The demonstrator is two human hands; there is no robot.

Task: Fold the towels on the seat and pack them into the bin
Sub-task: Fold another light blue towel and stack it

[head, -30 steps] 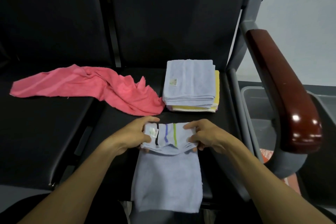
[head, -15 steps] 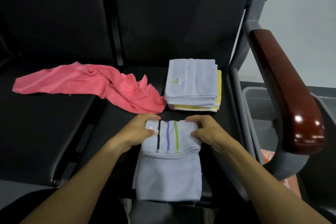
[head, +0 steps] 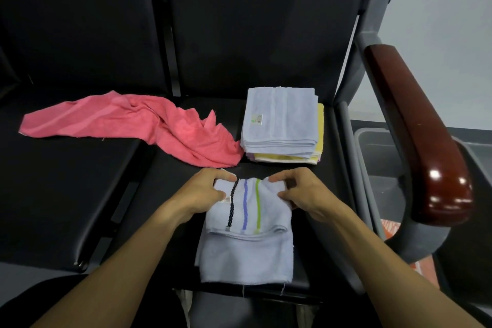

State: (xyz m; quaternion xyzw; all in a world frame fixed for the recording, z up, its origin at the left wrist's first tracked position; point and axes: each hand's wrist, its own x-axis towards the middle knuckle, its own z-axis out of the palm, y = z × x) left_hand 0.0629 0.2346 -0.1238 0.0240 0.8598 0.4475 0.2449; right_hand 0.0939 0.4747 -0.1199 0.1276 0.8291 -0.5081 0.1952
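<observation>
We've got the striped towel (head: 246,231) lying on the black seat (head: 165,194) in front of us, left hand (head: 202,190) and right hand (head: 300,194) each pinching a far corner of the folded flap. It's soft, light and floppy, so corners look like the best grip. Grey bin (head: 378,157) sits past the armrest (head: 415,125), pale wall behind.

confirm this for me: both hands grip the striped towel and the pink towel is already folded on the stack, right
Not quite. In the head view the pink towel lies crumpled and unfolded on the seat, left of the stack. The left hand and right hand do grip the striped towel.
</observation>
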